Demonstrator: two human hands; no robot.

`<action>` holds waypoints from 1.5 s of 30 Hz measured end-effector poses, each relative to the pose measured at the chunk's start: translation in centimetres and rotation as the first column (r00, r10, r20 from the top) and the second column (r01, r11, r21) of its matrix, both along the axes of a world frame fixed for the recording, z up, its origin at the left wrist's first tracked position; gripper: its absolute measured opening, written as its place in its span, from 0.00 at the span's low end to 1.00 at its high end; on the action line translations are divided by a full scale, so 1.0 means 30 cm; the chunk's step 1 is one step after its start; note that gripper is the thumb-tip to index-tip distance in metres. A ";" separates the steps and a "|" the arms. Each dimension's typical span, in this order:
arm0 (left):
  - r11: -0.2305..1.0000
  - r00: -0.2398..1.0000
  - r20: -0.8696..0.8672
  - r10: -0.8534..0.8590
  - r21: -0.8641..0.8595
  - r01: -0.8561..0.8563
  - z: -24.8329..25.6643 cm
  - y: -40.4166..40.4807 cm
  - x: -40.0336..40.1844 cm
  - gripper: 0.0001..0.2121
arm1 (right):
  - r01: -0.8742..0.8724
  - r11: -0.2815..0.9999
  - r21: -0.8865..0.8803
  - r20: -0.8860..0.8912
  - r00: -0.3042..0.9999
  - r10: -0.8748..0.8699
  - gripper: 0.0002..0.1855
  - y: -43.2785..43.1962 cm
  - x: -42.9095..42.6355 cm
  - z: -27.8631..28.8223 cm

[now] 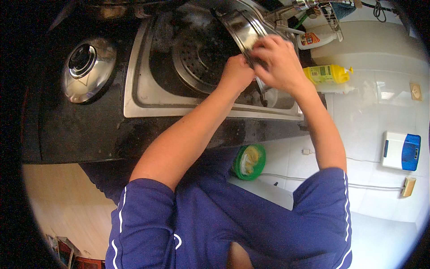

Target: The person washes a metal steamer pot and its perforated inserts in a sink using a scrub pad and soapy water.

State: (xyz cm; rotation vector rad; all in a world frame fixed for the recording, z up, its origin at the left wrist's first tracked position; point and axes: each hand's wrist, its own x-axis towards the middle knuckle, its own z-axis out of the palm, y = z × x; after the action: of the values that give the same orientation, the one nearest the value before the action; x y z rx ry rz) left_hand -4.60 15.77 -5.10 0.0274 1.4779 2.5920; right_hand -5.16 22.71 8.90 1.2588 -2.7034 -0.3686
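A stainless steel pot (247, 31) stands tilted on its side at the right part of the steel-rimmed sink (158, 101). My left hand (237, 74) is closed at the pot's lower edge; its fingertips are hidden. Curled over the pot's near side, my right hand (277, 62) is blurred, and what lies under its fingers cannot be made out. A dark handle (264, 101) shows below the hands. Left of them, a round perforated steamer tray (195, 64) sits in the sink basin.
A domed steel lid (100, 75) with a black knob lies on the dark countertop (84, 134) at left. A yellow pump bottle (324, 74) and a white bottle (315, 39) stand at right, near the faucet (282, 13). Below the counter is a green bin (239, 164).
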 end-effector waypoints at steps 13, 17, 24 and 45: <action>0.820 0.935 0.125 -0.333 0.528 0.221 0.077 -0.054 0.011 0.29 | 0.123 0.618 -0.776 -0.139 0.923 -0.358 0.15 0.227 0.113 -0.103; 0.777 0.920 0.124 -0.371 0.584 0.234 0.078 -0.067 0.010 0.29 | 0.109 0.583 -0.805 -0.191 0.883 -0.428 0.17 0.229 0.133 -0.104; 0.787 0.907 0.084 -0.413 0.534 0.309 0.056 -0.039 0.032 0.29 | -0.089 0.919 -0.384 -0.388 0.919 -0.073 0.14 0.119 0.096 -0.201; 0.729 0.942 0.237 -0.237 0.685 0.011 0.076 -0.104 0.017 0.36 | -0.093 0.942 -0.322 -0.222 0.975 0.020 0.16 -0.008 0.023 -0.210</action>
State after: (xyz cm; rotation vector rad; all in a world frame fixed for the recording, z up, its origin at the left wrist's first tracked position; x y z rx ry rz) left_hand -4.08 12.66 -2.81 -0.1802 0.3516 2.7014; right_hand -4.46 22.48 2.60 1.1253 -2.4118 -0.0346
